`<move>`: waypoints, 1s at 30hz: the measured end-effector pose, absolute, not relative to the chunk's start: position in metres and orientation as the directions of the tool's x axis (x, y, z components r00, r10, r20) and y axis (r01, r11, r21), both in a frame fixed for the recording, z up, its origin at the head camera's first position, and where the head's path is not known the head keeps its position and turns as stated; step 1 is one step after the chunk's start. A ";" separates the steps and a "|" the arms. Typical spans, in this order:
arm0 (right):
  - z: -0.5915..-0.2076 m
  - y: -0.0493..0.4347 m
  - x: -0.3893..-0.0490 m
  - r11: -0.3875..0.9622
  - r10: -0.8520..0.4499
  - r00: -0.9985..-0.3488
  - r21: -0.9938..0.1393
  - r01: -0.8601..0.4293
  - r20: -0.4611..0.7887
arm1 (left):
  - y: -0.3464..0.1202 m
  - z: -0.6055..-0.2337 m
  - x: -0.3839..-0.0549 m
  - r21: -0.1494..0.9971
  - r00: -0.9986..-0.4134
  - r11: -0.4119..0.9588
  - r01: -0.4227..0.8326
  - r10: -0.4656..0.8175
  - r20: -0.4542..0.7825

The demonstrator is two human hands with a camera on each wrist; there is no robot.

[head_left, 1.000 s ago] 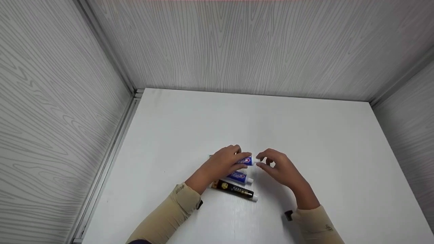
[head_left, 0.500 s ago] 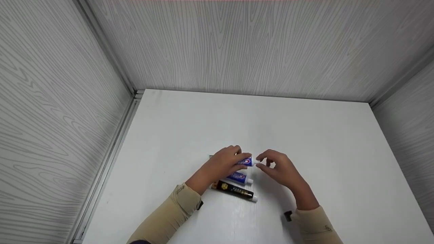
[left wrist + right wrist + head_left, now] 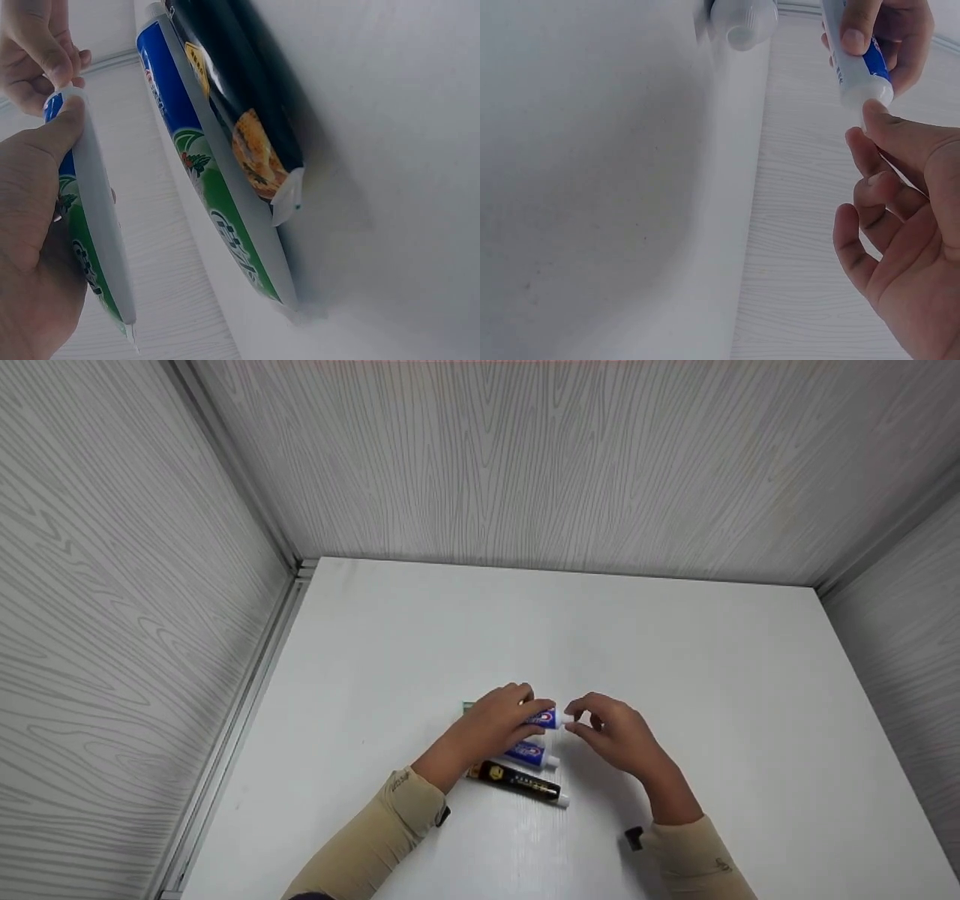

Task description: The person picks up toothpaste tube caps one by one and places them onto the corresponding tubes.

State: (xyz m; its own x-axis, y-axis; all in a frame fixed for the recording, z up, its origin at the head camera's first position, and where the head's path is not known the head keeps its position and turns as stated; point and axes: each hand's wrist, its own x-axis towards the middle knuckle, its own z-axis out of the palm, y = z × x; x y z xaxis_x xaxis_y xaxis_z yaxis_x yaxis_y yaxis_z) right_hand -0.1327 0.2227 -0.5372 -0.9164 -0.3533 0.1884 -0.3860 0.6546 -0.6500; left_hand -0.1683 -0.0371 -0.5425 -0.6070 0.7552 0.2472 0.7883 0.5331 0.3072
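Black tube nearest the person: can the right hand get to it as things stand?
Probably yes. The right hand only pinches the cap of the blue tube held by the left hand; the black tube lies uncovered on the table.

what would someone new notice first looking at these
The two hands meeting near the middle of the white table: the left hand holds a blue toothpaste tube while the right hand has its fingertips at the tube's cap end. Just nearer the person lie a second blue tube and a black tube, side by side on the table.
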 end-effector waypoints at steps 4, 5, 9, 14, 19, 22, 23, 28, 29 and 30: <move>-0.539 0.223 -0.133 0.656 -0.346 -0.920 -0.653 -0.379 0.186 | -0.037 -0.543 -0.169 0.316 -0.612 0.537 0.782 0.756 0.232; -0.539 0.223 -0.133 0.652 -0.345 -0.920 -0.658 -0.377 0.186 | -0.037 -0.543 -0.169 0.316 -0.612 0.537 0.783 0.756 0.232; -0.540 0.224 -0.134 0.628 -0.351 -0.915 -0.674 -0.388 0.200 | -0.038 -0.545 -0.172 0.304 -0.604 0.530 0.792 0.756 0.254; -0.540 0.225 -0.134 0.614 -0.361 -0.910 -0.683 -0.396 0.203 | -0.038 -0.549 -0.175 0.280 -0.617 0.554 0.784 0.749 0.243; -0.542 0.228 -0.134 0.616 -0.359 -0.915 -0.689 -0.382 0.186 | -0.040 -0.555 -0.176 0.277 -0.654 0.600 0.750 0.735 0.177; -0.544 0.229 -0.133 0.622 -0.358 -0.917 -0.689 -0.373 0.174 | -0.041 -0.558 -0.177 0.284 -0.671 0.618 0.733 0.727 0.148; -0.544 0.229 -0.133 0.622 -0.358 -0.918 -0.689 -0.371 0.171 | -0.041 -0.558 -0.177 0.288 -0.675 0.623 0.727 0.725 0.138; -0.544 0.231 -0.131 0.624 -0.363 -0.919 -0.693 -0.362 0.154 | -0.041 -0.563 -0.179 0.283 -0.694 0.647 0.708 0.712 0.108; -0.544 0.231 -0.131 0.624 -0.363 -0.919 -0.694 -0.361 0.152 | -0.041 -0.564 -0.179 0.282 -0.696 0.650 0.706 0.711 0.102; -0.544 0.231 -0.131 0.623 -0.363 -0.920 -0.695 -0.358 0.149 | -0.041 -0.565 -0.179 0.278 -0.697 0.654 0.704 0.710 0.096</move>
State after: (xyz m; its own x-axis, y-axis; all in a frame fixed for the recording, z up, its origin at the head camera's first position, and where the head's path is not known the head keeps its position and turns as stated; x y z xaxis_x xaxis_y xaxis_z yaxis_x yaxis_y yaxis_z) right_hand -0.1308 0.2311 -0.5442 -0.9199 -0.3629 0.1486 -0.3581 0.6233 -0.6952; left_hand -0.1790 -0.0410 -0.5649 -0.6975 0.7101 0.0961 0.7038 0.6537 0.2780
